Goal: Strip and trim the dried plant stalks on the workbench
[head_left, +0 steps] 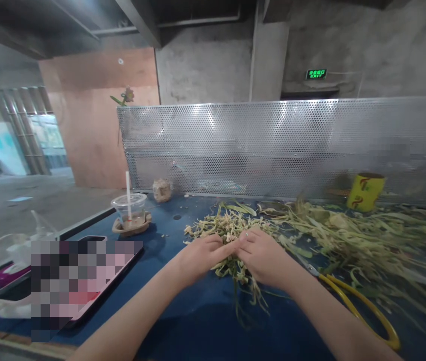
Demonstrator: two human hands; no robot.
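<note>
While both forearms reach in from the near edge of the worktop (198,326), the left hand (205,255) and the right hand (261,255) meet over a loose heap of pale, withered flowers (205,225) at the middle of the blue surface. The two hands touch, or very nearly do, at the fingertips. The left fingers are bent, with one stretched toward the right hand; the right fingers curl downward, and a small ring (246,234) shows on one of them. Whether either set is clamped on a flower I cannot tell, as the hands cover the spot. Some wilted stalks trail from the heap toward the near edge.

To the right lies a broad spread of long green stems (363,238), with a yellow container (366,193) standing at its back. A pair of yellow-handled scissors (378,318) lies just beside the right forearm. On the left, a clear cup (125,203) with a straw (128,188) sits in a cardboard holder (132,229), near a tablet-like device (92,281) whose face is pixelated. A perforated metal screen (228,130) stands along the far side.
</note>
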